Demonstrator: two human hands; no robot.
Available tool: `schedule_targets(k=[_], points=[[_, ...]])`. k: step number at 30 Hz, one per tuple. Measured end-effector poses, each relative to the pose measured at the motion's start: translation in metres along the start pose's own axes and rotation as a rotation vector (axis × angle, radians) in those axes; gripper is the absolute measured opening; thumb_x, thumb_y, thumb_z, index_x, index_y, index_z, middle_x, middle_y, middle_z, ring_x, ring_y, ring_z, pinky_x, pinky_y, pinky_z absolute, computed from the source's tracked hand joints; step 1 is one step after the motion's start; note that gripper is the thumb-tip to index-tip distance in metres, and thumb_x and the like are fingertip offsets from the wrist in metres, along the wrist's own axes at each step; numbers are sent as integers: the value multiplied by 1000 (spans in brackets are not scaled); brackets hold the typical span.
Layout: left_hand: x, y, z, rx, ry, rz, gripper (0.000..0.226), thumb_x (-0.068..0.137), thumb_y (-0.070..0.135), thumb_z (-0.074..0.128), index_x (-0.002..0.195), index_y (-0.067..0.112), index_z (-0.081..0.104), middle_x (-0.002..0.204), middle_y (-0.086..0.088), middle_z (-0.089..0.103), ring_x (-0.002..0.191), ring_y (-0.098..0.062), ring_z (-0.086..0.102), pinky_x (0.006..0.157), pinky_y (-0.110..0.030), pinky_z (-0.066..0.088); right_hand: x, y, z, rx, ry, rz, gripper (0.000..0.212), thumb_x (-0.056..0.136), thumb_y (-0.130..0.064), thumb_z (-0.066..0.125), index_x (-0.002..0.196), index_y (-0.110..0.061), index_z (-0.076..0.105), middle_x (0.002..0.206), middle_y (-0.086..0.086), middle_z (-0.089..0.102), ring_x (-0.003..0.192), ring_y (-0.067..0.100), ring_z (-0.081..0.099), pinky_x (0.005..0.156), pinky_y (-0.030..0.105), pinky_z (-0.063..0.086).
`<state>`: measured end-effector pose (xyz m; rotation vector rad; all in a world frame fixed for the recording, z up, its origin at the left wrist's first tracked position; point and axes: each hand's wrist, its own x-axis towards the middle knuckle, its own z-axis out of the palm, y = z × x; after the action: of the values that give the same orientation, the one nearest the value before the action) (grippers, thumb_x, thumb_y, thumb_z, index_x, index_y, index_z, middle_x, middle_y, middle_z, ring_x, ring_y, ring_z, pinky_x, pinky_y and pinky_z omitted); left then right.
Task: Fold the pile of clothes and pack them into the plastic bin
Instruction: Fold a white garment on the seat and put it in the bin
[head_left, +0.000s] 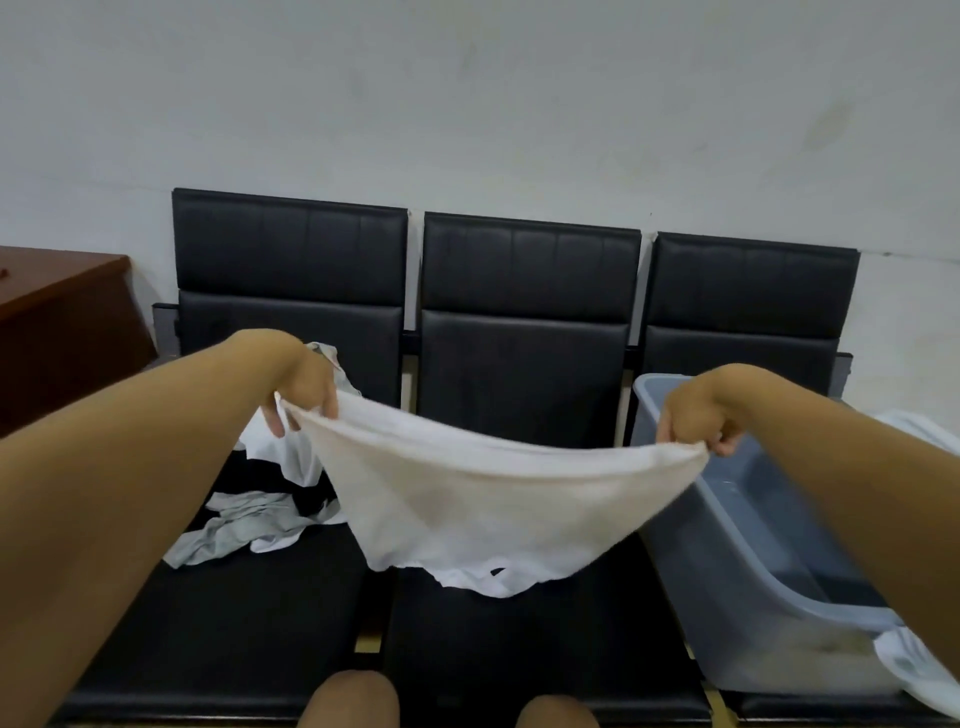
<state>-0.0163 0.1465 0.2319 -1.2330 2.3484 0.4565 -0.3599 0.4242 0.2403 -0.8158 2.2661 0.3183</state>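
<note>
Gripping the white garment by its top corners, left hand and right hand stretch it sideways above the middle seat, plastic bin just right.

Left hand: arm stretched forward, fingers curled down, pinching cloth.
Right hand: arm stretched forward, fist closed, gripping cloth.

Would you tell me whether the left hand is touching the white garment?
Touching: the head view shows the left hand pinching one corner of the white garment.
</note>
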Motion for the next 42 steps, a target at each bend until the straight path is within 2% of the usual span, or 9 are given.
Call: schedule_targets(k=[4, 8, 11, 15, 19, 28, 34, 38, 42], points=[[20, -6, 16, 17, -206, -115, 67, 89, -7, 31, 141, 29, 55, 149, -19, 36, 102, -30, 72, 87, -43, 60, 9, -8, 5, -54, -164, 71, 36, 89, 4, 55, 105, -16, 80, 75, 2, 43, 58, 15, 31, 49, 23, 29], [47, -13, 27, -75, -166, -187, 38, 98, 29, 44, 134, 35, 55, 138, -18, 54, 93, -28, 75, 86, -45, 60, 28, -7, 8, 77, -64, 73, 42, 94, 4, 49, 125, -13, 70, 76, 3, 41, 57, 15, 28, 48, 22, 27], [64, -10, 29, -193, -11, -70, 64, 97, 6, 30, 153, 37, 34, 156, -17, 32, 93, -27, 73, 77, -37, 63, 40, -12, 7, 109, 222, 54, 49, 95, 6, 39, 138, -9, 56, 85, 7, 44, 55, 14, 32, 47, 22, 29], [72, 9, 20, -364, 218, 14, 71, 93, -8, 46, 156, 15, 24, 149, -19, 42, 116, -37, 62, 90, -40, 57, 58, -22, -4, 197, 597, -30, 46, 97, 2, 47, 143, 2, 43, 121, 18, 57, 83, 27, 56, 59, 29, 46], [65, 33, -8, -519, 493, 129, 71, 91, -5, 59, 152, 5, 23, 138, -18, 47, 113, -34, 52, 83, -41, 50, 58, -30, -22, 301, 908, -56, 71, 95, -7, 56, 154, -8, 18, 120, 22, 54, 99, 37, 53, 74, 46, 45], [30, 54, -60, -582, 879, 285, 61, 90, -4, 49, 147, 5, 30, 141, -20, 43, 126, -38, 48, 101, -44, 45, 13, -31, -50, 457, 1318, -150, 67, 91, 2, 60, 149, -7, 28, 133, 21, 48, 120, 41, 48, 79, 52, 46], [16, 42, -30, -325, 721, 211, 67, 89, -9, 54, 152, 6, 35, 146, -20, 40, 123, -42, 49, 93, -49, 54, 12, -10, -16, 286, 1184, -140, 61, 90, 1, 58, 146, -5, 34, 125, 24, 49, 113, 45, 52, 80, 53, 49], [36, 21, 29, -284, 502, 203, 55, 87, -14, 53, 136, 10, 59, 143, -14, 43, 117, -40, 56, 85, -45, 59, 29, 3, 31, 59, 828, -167, 51, 92, 6, 49, 138, -15, 58, 130, 19, 58, 102, 37, 58, 80, 41, 48], [50, 1, 86, -49, 271, 246, 36, 86, -8, 57, 107, 16, 73, 111, -2, 57, 100, -23, 62, 79, -25, 48, 46, 18, 76, -184, 468, -212, 43, 94, 8, 47, 108, -19, 78, 126, 9, 63, 89, 22, 52, 81, 24, 40]])
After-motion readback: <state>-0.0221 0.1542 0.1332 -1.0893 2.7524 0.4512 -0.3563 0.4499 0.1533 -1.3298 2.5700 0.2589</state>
